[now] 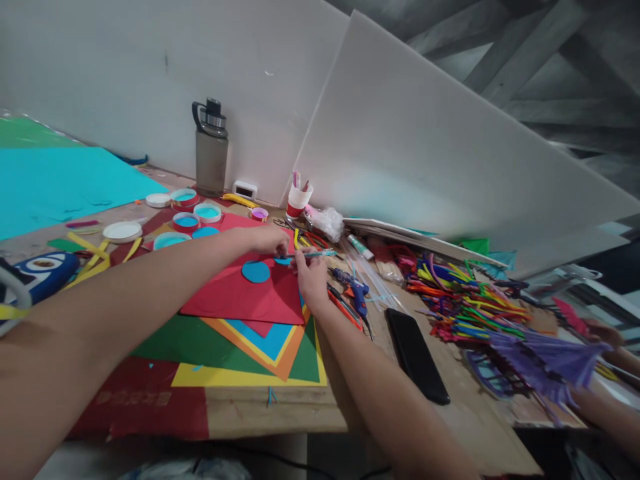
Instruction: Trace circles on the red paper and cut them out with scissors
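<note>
Over the right part of a red sheet point(225, 300), my two hands are close together. My left hand point(273, 240) has its fingers closed at the near end of a thin blue strip-like item point(325, 253). The fingers of my right hand point(311, 270) are pinched on that same item, which points right. A small blue paper piece point(283, 261) lies between the hands, partly hidden. Just left of it a blue paper circle point(256, 271) rests flat on the red sheet. Green, yellow, orange and blue sheets point(270, 340) are layered beneath.
Round tubs point(186, 222) and a grey bottle point(211, 157) stand at the back left. A glue gun point(358, 293), a black phone point(417, 357) and many pipe cleaners point(465, 300) lie to the right. Another person's hand point(603, 331) is at the far right, near a purple pleated item point(545, 360).
</note>
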A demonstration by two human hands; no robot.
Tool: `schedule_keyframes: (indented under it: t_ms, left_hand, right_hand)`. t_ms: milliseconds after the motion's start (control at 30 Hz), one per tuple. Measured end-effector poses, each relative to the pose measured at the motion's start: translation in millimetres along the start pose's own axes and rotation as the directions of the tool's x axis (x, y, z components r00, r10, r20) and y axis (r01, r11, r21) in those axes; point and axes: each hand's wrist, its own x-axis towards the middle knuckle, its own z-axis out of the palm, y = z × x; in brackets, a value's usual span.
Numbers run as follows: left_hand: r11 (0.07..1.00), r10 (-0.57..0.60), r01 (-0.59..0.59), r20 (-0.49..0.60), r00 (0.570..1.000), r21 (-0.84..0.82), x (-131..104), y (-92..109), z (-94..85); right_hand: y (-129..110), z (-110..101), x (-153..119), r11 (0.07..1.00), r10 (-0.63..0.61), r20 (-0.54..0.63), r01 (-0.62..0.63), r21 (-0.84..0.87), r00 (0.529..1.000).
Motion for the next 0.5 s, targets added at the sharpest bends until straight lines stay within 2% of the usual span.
schedule_keyframes:
  t_ms: [100,167,300,500]
  left_hand:
    - [1.000,0.005,-0.005,-0.028,1.000,-0.014,-1.7,-2.7,3.9]
    - [0.997,0.031,-0.035,-0.063,0.998,-0.065,-2.9,-6.0,7.0]
    - [0.987,0.078,-0.094,-0.120,0.990,-0.133,-3.1,-12.6,11.5]
    - [0.981,0.076,-0.098,-0.137,0.988,-0.168,-3.3,-13.9,13.2]
  right_hand:
    - [-1.2,6.1,-0.2,0.989,-0.145,0.077,0.145,0.010,0.986]
    - [-2.5,8.6,-0.3,0.979,-0.200,0.098,0.202,-0.014,0.975]
    - [-7.3,9.7,-0.4,0.971,-0.220,0.118,0.230,-0.072,0.968]
    - [-13.3,10.0,-0.8,0.955,-0.245,0.120,0.261,-0.139,0.962]
